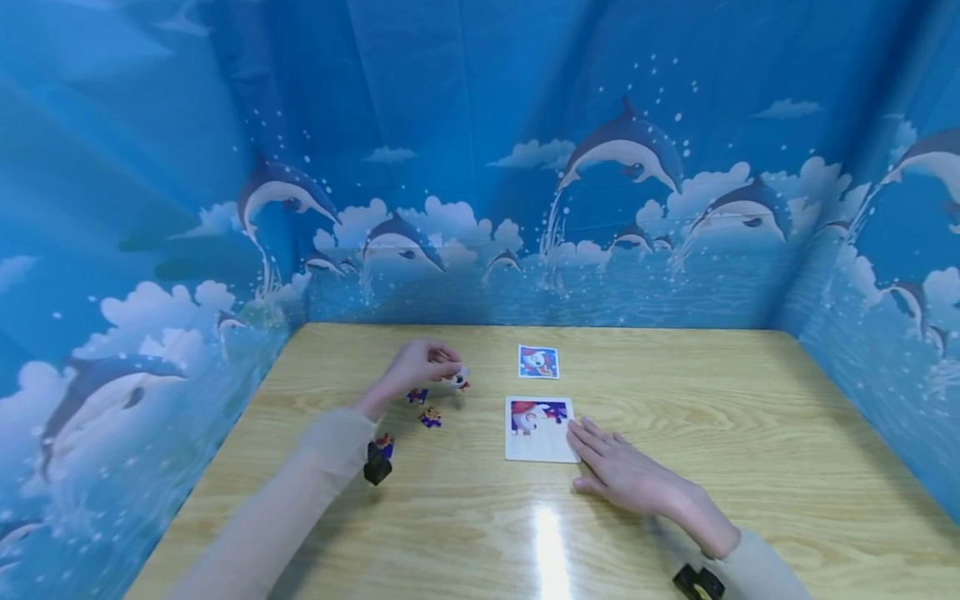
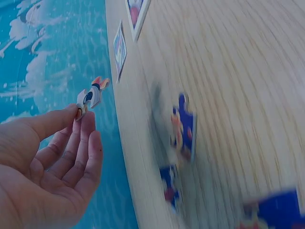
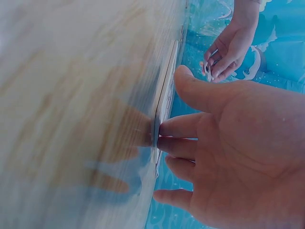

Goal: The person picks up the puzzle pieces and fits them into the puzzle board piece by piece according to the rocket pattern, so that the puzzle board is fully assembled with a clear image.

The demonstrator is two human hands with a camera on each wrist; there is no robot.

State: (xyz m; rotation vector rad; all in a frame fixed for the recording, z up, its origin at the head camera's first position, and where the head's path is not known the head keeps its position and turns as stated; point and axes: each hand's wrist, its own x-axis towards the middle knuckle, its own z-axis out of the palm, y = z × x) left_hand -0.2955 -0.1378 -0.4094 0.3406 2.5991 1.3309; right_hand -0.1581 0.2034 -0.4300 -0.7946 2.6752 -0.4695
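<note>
Between thumb and fingers my left hand [image 1: 423, 364] pinches a white jigsaw piece [image 2: 90, 95] with a dark spot and a red tip, raised above the table. Straight fingers of my right hand [image 1: 626, 473] touch the right edge of the puzzle board [image 1: 536, 448], a pale tray lying flat. Joined pieces [image 1: 528, 414] with a white figure, red and purple fill the board's upper part; its lower part is bare. Loose purple-and-orange jigsaw pieces [image 1: 431, 417] lie left of the board, below my left hand.
Behind the board lies a small picture card [image 1: 538, 362] showing a white figure on blue. Another loose piece [image 1: 386, 445] lies beside the left wrist camera. The wooden table [image 1: 720, 392] ends at a blue dolphin-print curtain [image 1: 465, 167] at the back and sides.
</note>
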